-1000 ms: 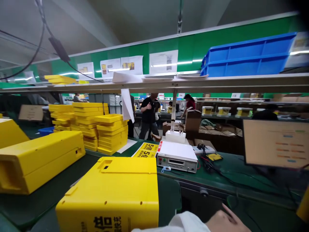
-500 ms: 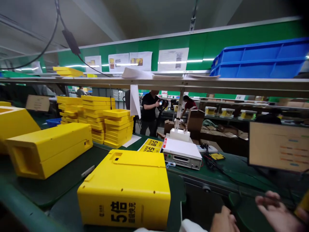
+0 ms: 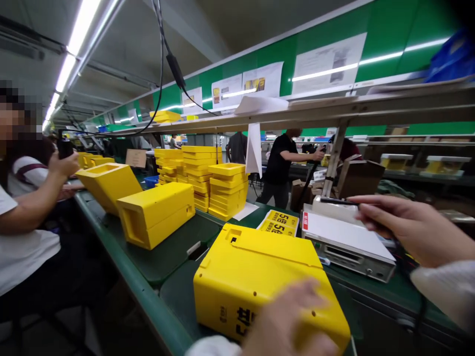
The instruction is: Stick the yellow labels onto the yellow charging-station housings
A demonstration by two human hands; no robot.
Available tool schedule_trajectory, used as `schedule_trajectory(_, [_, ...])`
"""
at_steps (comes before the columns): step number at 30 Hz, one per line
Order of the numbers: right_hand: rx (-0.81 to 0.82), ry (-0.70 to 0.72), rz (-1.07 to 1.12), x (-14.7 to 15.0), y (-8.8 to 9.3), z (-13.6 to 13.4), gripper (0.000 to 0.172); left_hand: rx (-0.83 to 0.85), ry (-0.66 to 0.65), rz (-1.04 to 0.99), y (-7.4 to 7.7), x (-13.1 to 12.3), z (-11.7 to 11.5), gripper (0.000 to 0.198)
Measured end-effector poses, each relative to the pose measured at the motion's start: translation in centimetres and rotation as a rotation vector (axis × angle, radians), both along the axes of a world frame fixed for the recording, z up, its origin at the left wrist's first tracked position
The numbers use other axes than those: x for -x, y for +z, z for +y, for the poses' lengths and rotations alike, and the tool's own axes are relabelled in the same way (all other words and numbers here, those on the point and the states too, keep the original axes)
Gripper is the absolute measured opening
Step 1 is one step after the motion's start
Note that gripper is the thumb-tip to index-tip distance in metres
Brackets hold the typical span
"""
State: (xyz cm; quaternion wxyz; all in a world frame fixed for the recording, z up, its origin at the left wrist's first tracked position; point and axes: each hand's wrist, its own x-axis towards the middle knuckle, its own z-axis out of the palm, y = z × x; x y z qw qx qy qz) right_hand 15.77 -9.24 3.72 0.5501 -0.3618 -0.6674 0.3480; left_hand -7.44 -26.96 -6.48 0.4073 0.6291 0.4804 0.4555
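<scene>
**Left hand** (image 3: 285, 319): open, fingers spread and motion-blurred, at the near end of a boxy yellow plastic housing (image 3: 267, 279). The blur hides whether it touches.

**Right hand** (image 3: 404, 227): raised, fingers together and extended over a grey bench instrument with a white top (image 3: 347, 252). A thin black rod (image 3: 336, 200) lies at the fingertips; whether they pinch it cannot be told.

**Housing:** lies on a dark green counter (image 3: 166, 257), just beside the instrument, with black print on its near face. An open palm on a broad face seems the steadier way to manage a box this bulky; a light, controlled touch suits the instrument's top.

**Nearby on the counter:**
- A second yellow housing (image 3: 156, 215), lying with its open end forward.
- A third yellow housing (image 3: 107, 185), tilted.
- A stack of shallow yellow trays (image 3: 228, 185).
- Yellow printed cards (image 3: 278, 223), behind the near housing.

**Surroundings:** a seated co-worker in a white shirt (image 3: 25, 222) holds up a phone at the left. A standing person in a black shirt (image 3: 282, 163) is beyond the counter.

**Changes from the earlier frame:** the view has swung left and tilted. The right hand has risen from the lower edge to above the instrument, the left hand has moved onto the housing's near end, and the co-worker has come into view.
</scene>
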Motion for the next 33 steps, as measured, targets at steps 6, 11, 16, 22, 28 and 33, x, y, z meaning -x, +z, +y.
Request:
schedule_trajectory(6, [0.041, 0.236, -0.596, 12.7, 1.9, 1.5, 0.044, 0.041, 0.555, -0.276, 0.1, 17.2, 3.7, 0.081])
schedule_trajectory(11, [-0.301, 0.254, -1.021, 21.0, -3.5, 3.9, 0.018, 0.413, 0.128, -0.837, -3.5, 17.9, 6.0, 0.092])
schedule_trajectory(16, [-0.487, 0.301, -1.196, 25.7, -8.3, 4.2, 0.018, 0.433, 0.052, -0.999, -4.0, 17.5, 6.7, 0.093])
schedule_trajectory(22, [-0.569, 0.326, -1.326, 26.1, -9.3, 5.1, 0.020, 0.459, 0.017, -1.060, -5.1, 17.9, 7.3, 0.100])
schedule_trajectory(28, [-0.633, 0.363, -1.408, 26.8, -9.2, 5.2, 0.021, 0.484, 0.004, -1.090, -4.9, 17.7, 7.2, 0.101])
schedule_trajectory(33, [-0.699, 0.439, -1.470, 27.6, -9.1, 5.3, 0.016, 0.479, 0.002, -1.083, -4.8, 17.8, 7.2, 0.100])
